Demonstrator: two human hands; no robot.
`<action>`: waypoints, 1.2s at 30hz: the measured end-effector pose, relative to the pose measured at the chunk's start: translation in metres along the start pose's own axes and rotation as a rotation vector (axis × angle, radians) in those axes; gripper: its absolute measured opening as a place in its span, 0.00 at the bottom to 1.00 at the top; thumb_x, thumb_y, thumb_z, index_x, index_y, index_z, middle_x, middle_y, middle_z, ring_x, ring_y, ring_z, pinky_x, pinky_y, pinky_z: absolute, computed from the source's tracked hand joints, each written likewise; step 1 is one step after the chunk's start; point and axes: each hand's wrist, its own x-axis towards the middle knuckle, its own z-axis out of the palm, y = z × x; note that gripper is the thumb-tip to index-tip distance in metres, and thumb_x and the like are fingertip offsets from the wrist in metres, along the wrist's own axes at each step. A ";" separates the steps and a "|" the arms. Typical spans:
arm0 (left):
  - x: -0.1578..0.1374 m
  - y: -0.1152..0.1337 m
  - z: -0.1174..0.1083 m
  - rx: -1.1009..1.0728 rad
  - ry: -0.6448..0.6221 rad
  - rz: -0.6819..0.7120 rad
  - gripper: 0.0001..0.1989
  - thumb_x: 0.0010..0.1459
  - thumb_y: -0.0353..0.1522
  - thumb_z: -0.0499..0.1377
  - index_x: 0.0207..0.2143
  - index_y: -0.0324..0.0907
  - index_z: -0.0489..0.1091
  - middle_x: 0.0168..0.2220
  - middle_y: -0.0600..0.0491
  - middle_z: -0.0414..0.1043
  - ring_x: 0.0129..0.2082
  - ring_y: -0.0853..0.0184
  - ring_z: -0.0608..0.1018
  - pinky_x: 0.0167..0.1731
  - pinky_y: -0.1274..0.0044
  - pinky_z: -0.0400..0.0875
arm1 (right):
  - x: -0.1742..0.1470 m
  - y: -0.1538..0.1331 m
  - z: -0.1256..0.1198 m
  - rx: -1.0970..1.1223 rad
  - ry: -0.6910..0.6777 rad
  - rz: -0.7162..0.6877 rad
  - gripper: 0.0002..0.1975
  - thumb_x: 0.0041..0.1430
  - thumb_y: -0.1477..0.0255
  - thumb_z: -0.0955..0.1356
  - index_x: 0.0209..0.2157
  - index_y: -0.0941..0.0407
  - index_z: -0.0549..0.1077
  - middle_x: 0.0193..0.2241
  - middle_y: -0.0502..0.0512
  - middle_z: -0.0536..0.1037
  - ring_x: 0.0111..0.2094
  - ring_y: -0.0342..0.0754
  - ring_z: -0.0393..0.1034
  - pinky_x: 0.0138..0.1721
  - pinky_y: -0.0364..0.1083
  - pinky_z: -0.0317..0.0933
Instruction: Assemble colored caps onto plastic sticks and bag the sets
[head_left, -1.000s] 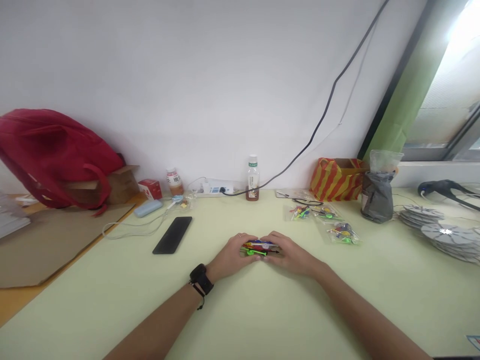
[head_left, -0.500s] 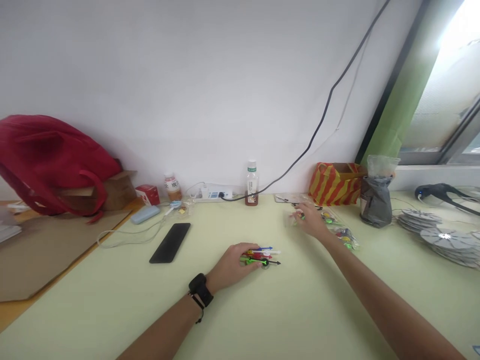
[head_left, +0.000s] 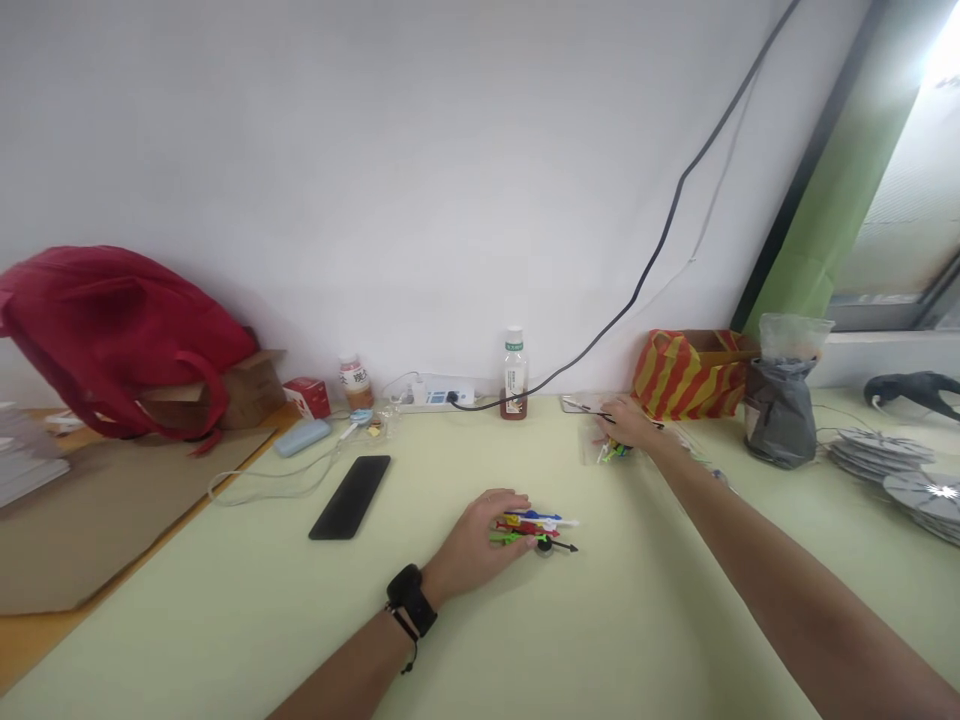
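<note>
My left hand (head_left: 484, 540) rests on the table, thumb and fingers closed around a row of plastic arrow pointers (head_left: 551, 532) in blue, white, yellow, red, green and black. Their tips stick out to the right. Farther back on the right, my right hand (head_left: 631, 424) reaches in with bent fingers, beside a thin black stick (head_left: 583, 407) on a pale flat piece. What its fingertips grip is too small to make out. Just below that hand lies a clear bag (head_left: 591, 452) with coloured pointers (head_left: 616, 453). More small packed parts are partly hidden behind the right forearm.
A phone (head_left: 350, 497), a white cable and a light blue case (head_left: 302, 437) lie left. A drink bottle (head_left: 514, 375) and power strip (head_left: 442, 394) stand by the wall. At right are a striped bag (head_left: 682, 380), a grey bag (head_left: 781, 410) and stacked grey discs (head_left: 877, 447).
My right hand has moved farther back toward the black stick, uncovering the clear bag of pointers. The left hand keeps its hold. The view has turned slightly left.
</note>
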 end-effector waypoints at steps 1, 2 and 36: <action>0.000 0.000 0.000 0.000 0.008 0.002 0.19 0.58 0.38 0.67 0.53 0.48 0.77 0.55 0.46 0.77 0.58 0.54 0.75 0.61 0.60 0.69 | 0.001 -0.001 0.000 0.001 -0.008 -0.004 0.17 0.65 0.64 0.64 0.44 0.57 0.82 0.49 0.64 0.81 0.58 0.57 0.67 0.61 0.52 0.54; 0.000 -0.001 0.000 0.000 0.014 0.006 0.19 0.59 0.38 0.67 0.53 0.48 0.77 0.54 0.46 0.77 0.58 0.55 0.75 0.61 0.61 0.69 | 0.003 -0.003 -0.001 0.004 -0.019 -0.012 0.17 0.65 0.65 0.64 0.44 0.57 0.82 0.49 0.64 0.81 0.58 0.56 0.67 0.60 0.52 0.55; 0.011 0.003 -0.012 -0.396 0.113 -0.135 0.17 0.58 0.44 0.67 0.44 0.41 0.78 0.46 0.45 0.81 0.46 0.57 0.81 0.50 0.67 0.74 | -0.089 -0.217 -0.109 1.584 0.341 0.267 0.23 0.53 0.60 0.77 0.47 0.50 0.71 0.37 0.51 0.74 0.38 0.49 0.73 0.47 0.54 0.71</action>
